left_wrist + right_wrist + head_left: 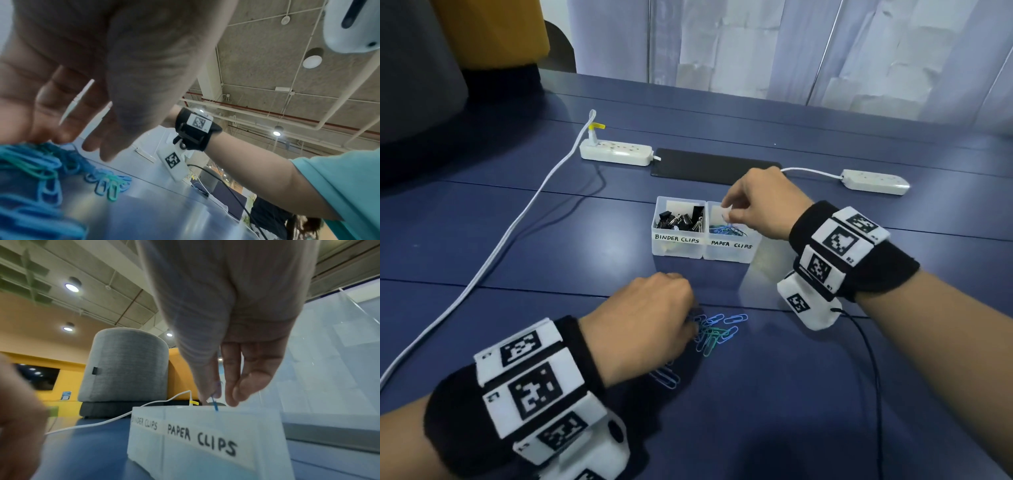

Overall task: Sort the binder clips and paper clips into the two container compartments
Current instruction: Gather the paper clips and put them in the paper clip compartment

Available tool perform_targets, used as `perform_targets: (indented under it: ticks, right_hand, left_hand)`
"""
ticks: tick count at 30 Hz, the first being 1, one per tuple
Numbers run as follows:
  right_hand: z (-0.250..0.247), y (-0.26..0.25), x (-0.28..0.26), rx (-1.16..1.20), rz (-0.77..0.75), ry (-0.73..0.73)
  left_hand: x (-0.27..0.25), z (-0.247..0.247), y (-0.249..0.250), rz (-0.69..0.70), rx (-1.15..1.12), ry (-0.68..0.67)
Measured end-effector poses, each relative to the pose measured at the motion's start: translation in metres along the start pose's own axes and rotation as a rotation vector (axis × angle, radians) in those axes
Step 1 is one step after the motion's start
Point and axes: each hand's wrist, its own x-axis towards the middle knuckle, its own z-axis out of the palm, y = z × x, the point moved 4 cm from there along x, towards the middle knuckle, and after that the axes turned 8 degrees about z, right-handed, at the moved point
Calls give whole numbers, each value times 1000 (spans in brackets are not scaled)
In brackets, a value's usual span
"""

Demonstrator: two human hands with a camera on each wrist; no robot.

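Our right hand [226,353] pinches a blue paper clip [213,402] over the PAPER CLIPS compartment [205,439], seen only from the wrist; our left hand's [650,318] grip on the loose clips [717,330] is unclear.

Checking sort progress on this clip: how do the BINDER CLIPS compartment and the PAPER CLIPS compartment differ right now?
The BINDER CLIPS compartment, on the left, holds black binder clips; the PAPER CLIPS compartment, on the right, holds blue and green paper clips. No hand is over the first; the right hand pinches a blue paper clip above the second. Both are translucent, hand-lettered, side by side.
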Motion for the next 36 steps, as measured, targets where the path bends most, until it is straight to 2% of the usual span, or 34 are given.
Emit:
perform_targets:
  ticks: [3,6,8,10,13,19,22,24,28,32,36]
  right_hand:
    - [-7,-6,-28,36,-46,44]
    - [6,-18,-70,19,-126,-121]
    - [18,-20,-92,50,-123,-223]
    - [30,-19,-105,56,-119,-314]
    - [43,-18,-117,-68,-131,-410]
    - [49,-45,-117,-2,-178,-407]
    - [40,-43,-116,98,-123,-384]
    - [39,-34,-119,51,-106,-379]
    - [49,-35,-125,-76,-117,-439]
    - [52,-51,-117,-32,-162,-397]
    - [43,-37,-111,123,-75,-367]
  left_hand:
    - [-10,-9,-8,35,-12,21]
    - [-25,-11,-17,71,-14,-80]
    - [-30,-9,-18,74,-21,-143]
    - [-30,-4,-18,63,-9,-165]
    - [-23,2,-17,30,-23,-174]
    - [-3,-3,-14,1,-61,-142]
    - [-4,-5,-16,-18,-95,-55]
    - [-7,-5,-19,-5,-88,-18]
    - [-10,-2,-15,49,-91,-75]
    - [-3,-1,-9,49,-100,-94]
    - [-6,-4,-12,-4,-132,-12]
